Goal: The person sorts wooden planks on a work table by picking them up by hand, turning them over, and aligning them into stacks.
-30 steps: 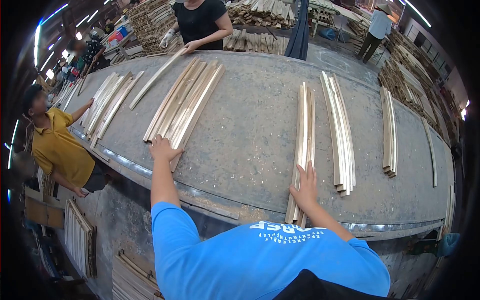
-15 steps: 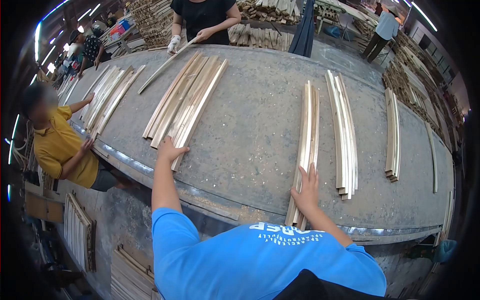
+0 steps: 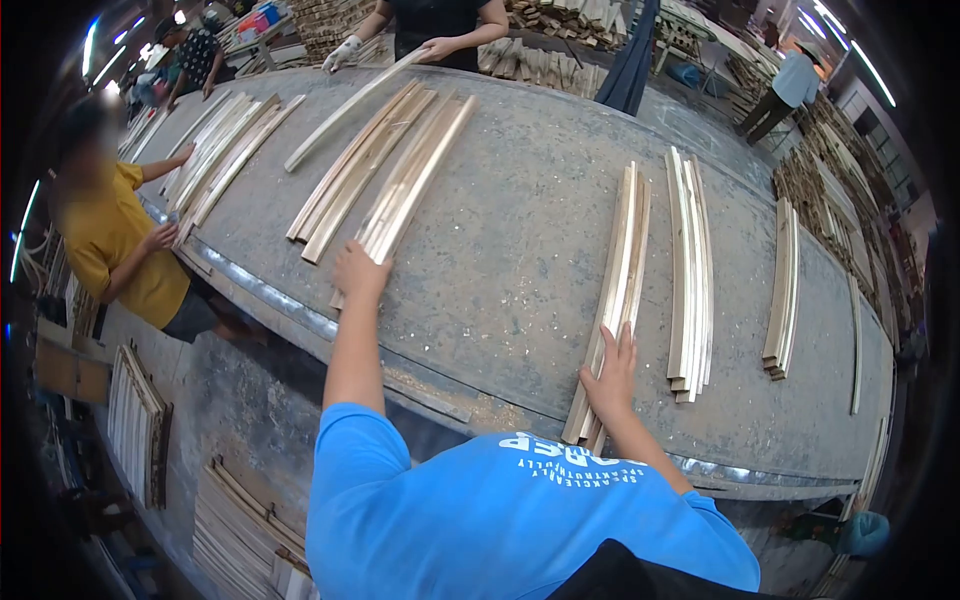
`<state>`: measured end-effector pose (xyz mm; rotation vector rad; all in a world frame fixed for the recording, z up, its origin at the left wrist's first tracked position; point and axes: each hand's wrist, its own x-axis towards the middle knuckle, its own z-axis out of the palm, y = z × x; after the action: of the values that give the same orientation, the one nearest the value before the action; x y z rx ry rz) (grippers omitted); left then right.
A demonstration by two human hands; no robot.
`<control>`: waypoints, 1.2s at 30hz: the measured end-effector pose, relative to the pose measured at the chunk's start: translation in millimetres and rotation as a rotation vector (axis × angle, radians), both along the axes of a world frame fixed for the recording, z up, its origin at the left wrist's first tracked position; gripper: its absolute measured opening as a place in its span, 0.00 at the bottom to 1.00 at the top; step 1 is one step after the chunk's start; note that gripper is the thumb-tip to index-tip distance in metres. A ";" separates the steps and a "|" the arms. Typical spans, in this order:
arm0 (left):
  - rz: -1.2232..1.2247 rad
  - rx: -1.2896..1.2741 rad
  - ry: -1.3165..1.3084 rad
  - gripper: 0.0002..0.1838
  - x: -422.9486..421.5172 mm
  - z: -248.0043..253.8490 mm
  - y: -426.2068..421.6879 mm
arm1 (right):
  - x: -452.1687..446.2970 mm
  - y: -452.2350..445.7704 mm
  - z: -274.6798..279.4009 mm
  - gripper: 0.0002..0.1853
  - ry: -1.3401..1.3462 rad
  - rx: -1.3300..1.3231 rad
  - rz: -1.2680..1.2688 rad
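1. Your left hand (image 3: 362, 272), left of centre in the frame, is curled around the near end of some pale strips (image 3: 420, 183), grasping them; its fingertips are hidden.
2. Those strips slant toward the upper centre, a narrow gap dividing them from the browner strips (image 3: 365, 165) just beside them on the left.
3. Your right hand (image 3: 612, 378), lower right of centre, lies on a wooden bundle (image 3: 622, 270) with its fingers extended and thumb spread, not clenched.
4. That bundle runs from the lower centre up toward the upper right, flat on the grey table (image 3: 510, 260).
5. Farther right you have a second bundle (image 3: 688, 290), a smaller bundle (image 3: 782, 290) and a single strip (image 3: 857, 340), all apart from one another.
6. At the upper centre-left, a co-worker in a black top (image 3: 440, 22) holds a long strip (image 3: 350, 108) with a bare hand.
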<state>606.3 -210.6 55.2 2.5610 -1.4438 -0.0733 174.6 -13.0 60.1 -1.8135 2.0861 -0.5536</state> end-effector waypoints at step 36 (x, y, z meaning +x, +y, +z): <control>-0.150 -0.198 0.481 0.29 -77.7 -26.7 86.8 | 7.3 2.3 1.4 0.44 0.051 -0.014 0.000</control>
<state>528.6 -123.8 28.6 2.0836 -1.3660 -0.5039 181.9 -10.8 61.5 -1.8541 2.1199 -0.5282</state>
